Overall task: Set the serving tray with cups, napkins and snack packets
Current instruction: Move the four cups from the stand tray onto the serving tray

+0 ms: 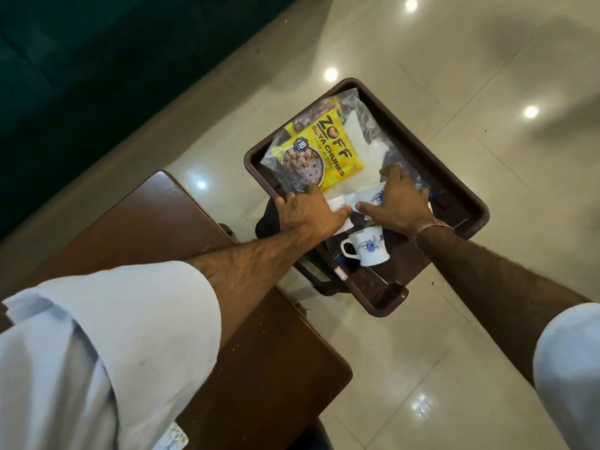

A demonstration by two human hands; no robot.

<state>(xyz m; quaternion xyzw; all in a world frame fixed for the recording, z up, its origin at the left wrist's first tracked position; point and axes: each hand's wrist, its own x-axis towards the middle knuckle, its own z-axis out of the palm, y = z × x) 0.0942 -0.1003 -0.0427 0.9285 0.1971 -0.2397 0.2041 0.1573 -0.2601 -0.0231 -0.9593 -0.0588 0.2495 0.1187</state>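
Note:
A brown serving tray sits low over the tiled floor. A yellow soya chunks packet lies in its far left part. Beside and partly under it is a clear plastic packet with white contents. A white cup with a blue flower stands upright in the near part. A second, matching cup lies on a white napkin in the middle. My left hand is on the tray's left rim, fingers bent over it, thumb on the napkin. My right hand lies palm down, fingers spread, over the second cup and the plastic.
A brown wooden table runs under my left arm, right beside the tray. A dark stand shows beneath the tray's left side. A dark green sofa fills the far left. Glossy cream floor tiles surround the tray.

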